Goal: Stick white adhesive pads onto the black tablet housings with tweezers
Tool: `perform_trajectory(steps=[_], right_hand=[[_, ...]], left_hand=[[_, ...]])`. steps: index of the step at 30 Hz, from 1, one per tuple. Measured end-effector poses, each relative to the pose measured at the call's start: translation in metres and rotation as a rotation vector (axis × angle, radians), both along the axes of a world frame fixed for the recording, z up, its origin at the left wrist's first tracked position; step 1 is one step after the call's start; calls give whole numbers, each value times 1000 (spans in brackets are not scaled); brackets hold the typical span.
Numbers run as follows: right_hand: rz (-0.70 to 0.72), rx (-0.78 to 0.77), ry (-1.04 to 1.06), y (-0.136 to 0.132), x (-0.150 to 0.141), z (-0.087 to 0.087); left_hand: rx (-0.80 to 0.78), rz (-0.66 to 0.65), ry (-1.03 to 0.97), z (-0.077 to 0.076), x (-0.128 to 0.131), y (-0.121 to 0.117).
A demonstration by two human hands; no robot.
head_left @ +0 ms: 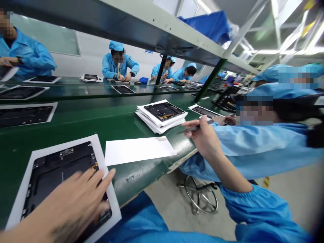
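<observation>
Apparent positioning step: the worker's left hand [78, 192] spreads empty over a tablet [49, 175]; right hand [204, 133] pinches a tool [195, 128] (blurred); next move needs steadiness.

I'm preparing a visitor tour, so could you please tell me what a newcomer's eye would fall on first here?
Probably the left hand, spread over a black device panel at lower left. Next, the right hand, raised right of centre, holding a slim dark tool. Near the centre, a similar panel tops a paper stack.
</observation>
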State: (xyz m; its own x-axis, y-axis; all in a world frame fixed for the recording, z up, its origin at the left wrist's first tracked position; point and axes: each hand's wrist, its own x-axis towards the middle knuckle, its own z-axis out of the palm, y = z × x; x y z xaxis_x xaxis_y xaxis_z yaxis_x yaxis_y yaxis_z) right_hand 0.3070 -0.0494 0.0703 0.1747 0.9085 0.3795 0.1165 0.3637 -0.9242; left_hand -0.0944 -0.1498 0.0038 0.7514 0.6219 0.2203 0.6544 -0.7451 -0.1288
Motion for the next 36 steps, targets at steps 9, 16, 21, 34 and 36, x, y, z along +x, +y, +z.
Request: perform_trajectory(steps=[9,16,21,34,36], right_hand=[[60,-102,-5,7,4,-32],[176,-368,-211,8,30,-50],[216,-419,-271,15,32,-54],[271,-555,-276,26,27,-41],[256,-551,-264,26,27,-40]], left_hand=[[-402,-325,18,1,157,137],[-175,-508,89,9,165,145],[-285,-635,16,6,184,177],[-477,-639,-23,4,179,182],[-471,-641,-27,4,180,182]])
